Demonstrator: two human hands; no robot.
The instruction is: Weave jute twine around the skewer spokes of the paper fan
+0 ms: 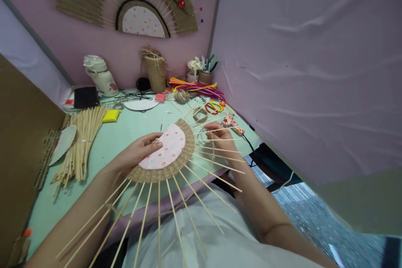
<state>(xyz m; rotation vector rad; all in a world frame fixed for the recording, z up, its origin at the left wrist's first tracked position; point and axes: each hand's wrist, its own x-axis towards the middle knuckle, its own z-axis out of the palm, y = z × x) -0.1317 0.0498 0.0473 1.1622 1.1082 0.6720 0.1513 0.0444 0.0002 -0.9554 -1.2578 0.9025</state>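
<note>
My left hand (143, 149) grips a half-round fan frame (168, 147), thumb on its pink flowered centre. A woven twine band (188, 144) edges that centre, and thin wooden sticks (184, 199) fan out from it toward my lap and to the right. At the right side of the frame, my right hand (220, 136) has its fingers pinched around a thin strand of twine (204, 135) that loops among the sticks. Some of the strand is hard to follow between the sticks and my fingers.
Stick bundle (83, 142) and yellow packet (111, 115) lie left. Behind stand a bottle (102, 77), a twine-wrapped holder (155, 73) and colourful pipe cleaners (197, 87). Scissors (214, 107) and a glue gun (232, 124) lie right. A finished fan (185, 16) hangs on the wall.
</note>
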